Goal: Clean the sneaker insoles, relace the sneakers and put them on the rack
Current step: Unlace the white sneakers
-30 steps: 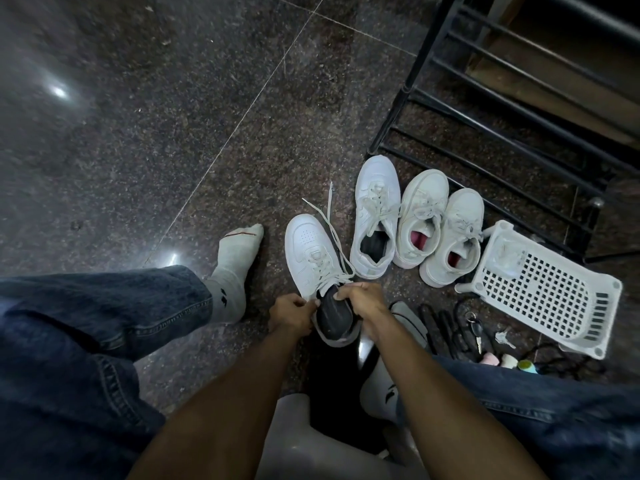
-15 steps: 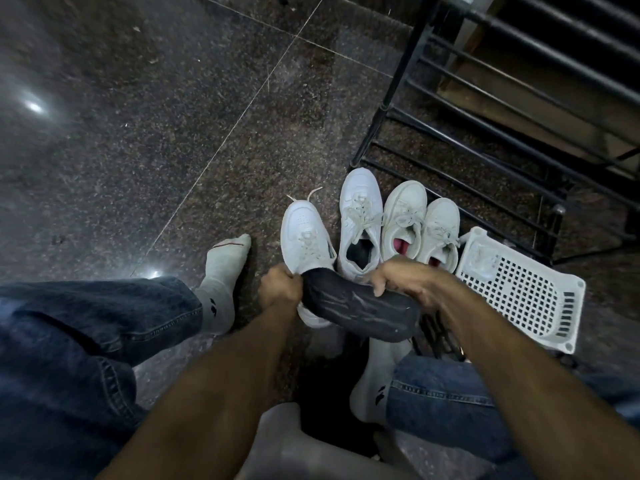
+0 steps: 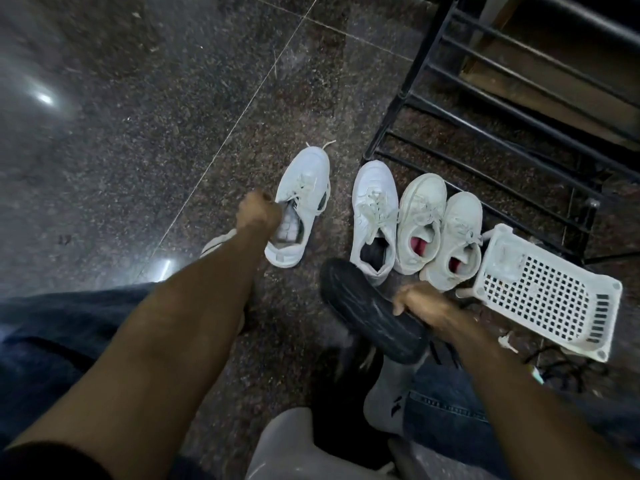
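Observation:
My left hand grips the side of a white sneaker at its opening, tilting it on the dark floor; its inside shows bare white sole squares. My right hand holds a black insole that sticks out to the left, low over the floor. Three more white sneakers stand in a row to the right: one with a dark inside and two with pink linings. The black metal shoe rack stands behind them.
A white perforated plastic basket lies on its side at the right, with cables and small items beneath it. My jeans-clad legs and grey-socked feet flank a grey stool at the bottom.
The insole has come fully out of the sneaker and moved right and down in my right hand. My left hand has shifted the emptied sneaker leftward, away from the row.

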Available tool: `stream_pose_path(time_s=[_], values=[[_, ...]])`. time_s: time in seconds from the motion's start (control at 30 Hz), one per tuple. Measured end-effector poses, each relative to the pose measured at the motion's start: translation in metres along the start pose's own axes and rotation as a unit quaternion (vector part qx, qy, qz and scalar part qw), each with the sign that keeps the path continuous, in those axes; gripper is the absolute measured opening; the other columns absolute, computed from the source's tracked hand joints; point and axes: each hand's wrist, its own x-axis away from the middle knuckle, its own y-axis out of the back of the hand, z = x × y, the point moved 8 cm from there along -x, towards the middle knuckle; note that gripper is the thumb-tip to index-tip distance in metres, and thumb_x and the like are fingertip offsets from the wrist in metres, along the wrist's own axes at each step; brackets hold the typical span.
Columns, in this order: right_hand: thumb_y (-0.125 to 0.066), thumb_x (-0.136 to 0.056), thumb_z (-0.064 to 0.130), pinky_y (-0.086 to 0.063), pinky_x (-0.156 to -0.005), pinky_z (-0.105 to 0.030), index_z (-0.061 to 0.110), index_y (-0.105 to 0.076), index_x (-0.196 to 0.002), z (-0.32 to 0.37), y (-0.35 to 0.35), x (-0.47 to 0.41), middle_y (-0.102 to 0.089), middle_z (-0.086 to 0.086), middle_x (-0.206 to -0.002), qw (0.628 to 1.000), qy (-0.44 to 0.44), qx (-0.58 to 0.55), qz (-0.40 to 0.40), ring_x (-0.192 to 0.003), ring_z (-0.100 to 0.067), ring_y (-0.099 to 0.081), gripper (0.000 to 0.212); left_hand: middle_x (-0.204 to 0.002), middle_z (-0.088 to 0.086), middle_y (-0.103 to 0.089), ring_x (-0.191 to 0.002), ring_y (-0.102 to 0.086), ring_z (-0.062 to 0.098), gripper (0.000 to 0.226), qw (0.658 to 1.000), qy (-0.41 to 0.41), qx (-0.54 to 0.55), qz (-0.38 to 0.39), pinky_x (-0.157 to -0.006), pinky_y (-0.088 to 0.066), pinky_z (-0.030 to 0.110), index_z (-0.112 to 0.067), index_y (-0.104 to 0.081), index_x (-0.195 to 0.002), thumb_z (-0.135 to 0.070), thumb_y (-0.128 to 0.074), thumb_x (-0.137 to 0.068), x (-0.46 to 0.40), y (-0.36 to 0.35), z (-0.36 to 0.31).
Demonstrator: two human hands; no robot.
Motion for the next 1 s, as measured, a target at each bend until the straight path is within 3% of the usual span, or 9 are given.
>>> stream_pose_path(time_s=[0.1,0.17,0.2,0.3,0.4,0.53,0.7,0.83,1.0], values=[[-0.066,-0.069,-0.005,-0.046,-0.061,-0.027,0.017,-0.06,-0.048,-0.02,-0.058,-0.012,-0.061,-0.001,-0.062,0.999,0.001,0.028,0.021,-0.064,-0.016,-0.056,0.031,-0.121,0.016,-0.055,-0.109,-0.054,0.037,0.034,0.989,-0.113,-0.077,-0.057,-0.088,-0.045,0.045,-0.01,-0.056,-0.119,-0.032,-0.055,-0.092,0.025,-0.009,0.002],[-0.068,-0.073,0.003,-0.052,-0.072,-0.034,0.019,-0.063,-0.06,-0.038,-0.095,-0.023,-0.066,-0.006,-0.076,0.998,-0.005,0.052,0.03,-0.077,-0.021,-0.062,0.021,-0.12,0.014,-0.054,-0.111,-0.05,0.036,0.035,0.967,-0.19,-0.153,-0.075,-0.091,-0.038,0.046,-0.013,-0.057,-0.121,-0.026,-0.054,-0.088,0.051,-0.024,0.008],[-0.068,-0.074,0.009,-0.053,-0.077,-0.036,0.018,-0.067,-0.072,-0.046,-0.109,-0.028,-0.068,-0.007,-0.084,0.998,-0.005,0.057,0.027,-0.083,-0.023,-0.064,0.01,-0.119,0.011,-0.055,-0.112,-0.05,0.034,0.035,0.959,-0.213,-0.176,-0.069,-0.093,-0.035,0.045,-0.015,-0.058,-0.12,-0.026,-0.055,-0.087,0.062,-0.033,0.012],[-0.06,-0.076,0.023,-0.052,-0.085,-0.035,0.023,-0.061,-0.119,-0.05,-0.128,-0.027,-0.069,-0.004,-0.105,0.997,0.015,0.072,-0.006,-0.098,-0.025,-0.065,0.043,-0.128,0.003,-0.054,-0.126,-0.042,0.025,0.042,0.94,-0.234,-0.248,-0.018,-0.103,-0.032,0.044,-0.023,-0.055,-0.128,-0.024,-0.054,-0.086,0.075,-0.059,0.027],[-0.053,-0.085,0.015,-0.05,-0.085,-0.036,0.026,-0.057,-0.125,-0.022,-0.1,-0.007,-0.063,0.0,-0.117,0.977,0.101,0.114,-0.15,-0.105,-0.027,-0.061,0.042,-0.129,0.0,-0.057,-0.128,-0.043,0.023,0.044,0.927,-0.241,-0.286,0.018,-0.107,-0.03,0.043,-0.027,-0.056,-0.129,-0.018,-0.057,-0.086,0.065,-0.06,0.026],[-0.06,-0.075,0.008,-0.05,-0.084,-0.041,0.014,-0.06,-0.121,0.028,-0.043,0.011,-0.058,-0.006,-0.114,0.867,0.272,0.209,-0.361,-0.104,-0.029,-0.058,0.047,-0.118,0.01,-0.066,-0.108,-0.059,0.033,0.037,0.938,-0.227,-0.261,0.014,-0.091,-0.043,0.038,-0.023,-0.065,-0.12,-0.012,-0.058,-0.085,0.051,-0.044,0.008],[-0.054,-0.086,0.018,-0.036,-0.105,-0.04,0.015,-0.043,-0.14,0.035,-0.041,-0.038,-0.048,-0.005,-0.136,0.902,0.176,0.37,-0.138,-0.133,-0.022,-0.036,0.055,-0.125,0.009,-0.06,-0.116,-0.053,0.034,0.039,0.936,-0.237,-0.259,0.022,-0.095,-0.039,0.042,-0.02,-0.06,-0.125,-0.014,-0.055,-0.087,0.049,-0.05,-0.006],[-0.048,-0.092,0.025,-0.037,-0.097,-0.037,0.014,-0.061,-0.114,0.036,-0.046,-0.024,-0.061,-0.006,-0.118,0.89,0.174,0.389,-0.161,-0.117,-0.024,-0.049,0.028,-0.107,0.01,-0.063,-0.1,-0.058,0.035,0.028,0.923,-0.343,-0.167,-0.06,-0.078,-0.049,0.046,-0.012,-0.067,-0.111,-0.018,-0.051,-0.088,0.08,-0.047,-0.026],[-0.054,-0.09,0.026,-0.046,-0.088,-0.036,0.014,-0.066,-0.108,0.009,-0.074,0.001,-0.065,-0.011,-0.112,0.875,0.178,0.441,-0.091,-0.107,-0.03,-0.059,0.025,-0.098,0.004,-0.072,-0.091,-0.066,0.026,0.024,0.962,-0.215,-0.054,0.157,-0.076,-0.052,0.036,-0.024,-0.069,-0.102,-0.041,-0.055,-0.092,0.097,-0.107,-0.032]])
